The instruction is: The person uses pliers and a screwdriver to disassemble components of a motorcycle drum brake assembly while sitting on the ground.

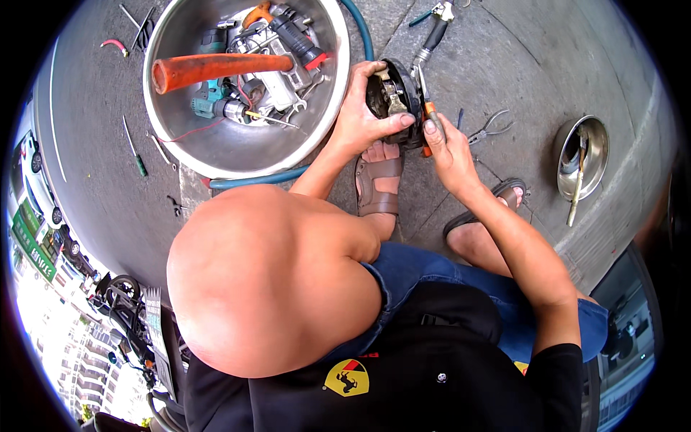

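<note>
My left hand (360, 119) is closed around the left side of a round black-rimmed mechanical part (389, 92), its thumb pressed along the near edge. Metal pieces show inside the part's open face. On the other side, my right hand (451, 157) grips a tool with orange-and-grey handles (430, 109) that looks like pliers. Its metal end (421, 78) points up along the part's right side; the contact there is too small to make out. Both hands are above my sandalled left foot (378, 180).
At the left stands a large steel basin (160, 129) holding an orange-handled hammer (216, 70), a teal drill (216, 108) and wrenches. Pliers (491, 128), a screwdriver (134, 147) and a black-handled tool (435, 34) lie on the pavement. A steel pot (599, 162) with a brush (577, 183) stands right.
</note>
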Action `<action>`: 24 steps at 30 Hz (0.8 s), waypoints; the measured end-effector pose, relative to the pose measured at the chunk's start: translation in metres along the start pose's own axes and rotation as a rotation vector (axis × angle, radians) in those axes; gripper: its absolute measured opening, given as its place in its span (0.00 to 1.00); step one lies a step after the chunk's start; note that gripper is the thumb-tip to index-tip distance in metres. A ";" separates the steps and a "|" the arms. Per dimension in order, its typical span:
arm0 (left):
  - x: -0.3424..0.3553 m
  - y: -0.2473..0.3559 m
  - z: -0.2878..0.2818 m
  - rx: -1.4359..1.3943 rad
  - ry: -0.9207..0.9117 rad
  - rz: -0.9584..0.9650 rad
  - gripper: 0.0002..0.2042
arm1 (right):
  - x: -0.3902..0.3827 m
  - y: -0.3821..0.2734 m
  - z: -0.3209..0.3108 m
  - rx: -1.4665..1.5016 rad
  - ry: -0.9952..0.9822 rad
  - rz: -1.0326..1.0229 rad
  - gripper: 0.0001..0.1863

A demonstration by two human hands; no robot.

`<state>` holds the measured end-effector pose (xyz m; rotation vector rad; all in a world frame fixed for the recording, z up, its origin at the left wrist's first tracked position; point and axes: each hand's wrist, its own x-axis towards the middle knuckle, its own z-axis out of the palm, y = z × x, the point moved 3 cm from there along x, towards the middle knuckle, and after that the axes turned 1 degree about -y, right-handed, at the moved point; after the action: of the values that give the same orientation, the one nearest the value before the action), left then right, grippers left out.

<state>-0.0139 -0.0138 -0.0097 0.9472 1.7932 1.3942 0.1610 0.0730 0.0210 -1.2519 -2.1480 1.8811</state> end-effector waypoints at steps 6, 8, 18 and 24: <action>-0.002 0.004 0.004 0.013 0.004 -0.022 0.46 | 0.006 -0.025 -0.029 0.119 -0.344 0.411 0.31; -0.002 0.005 0.005 0.070 0.018 0.011 0.46 | 0.008 -0.038 -0.038 0.201 -0.378 0.483 0.30; 0.008 0.034 0.039 0.468 -0.022 0.132 0.41 | -0.007 0.013 -0.082 0.465 -0.264 0.604 0.21; 0.009 0.041 0.076 0.679 -0.123 0.101 0.46 | -0.011 0.046 -0.077 0.617 -0.014 0.587 0.23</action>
<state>0.0519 0.0379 0.0140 1.4428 2.1856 0.7457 0.2316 0.1276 0.0087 -1.7929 -1.0757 2.4650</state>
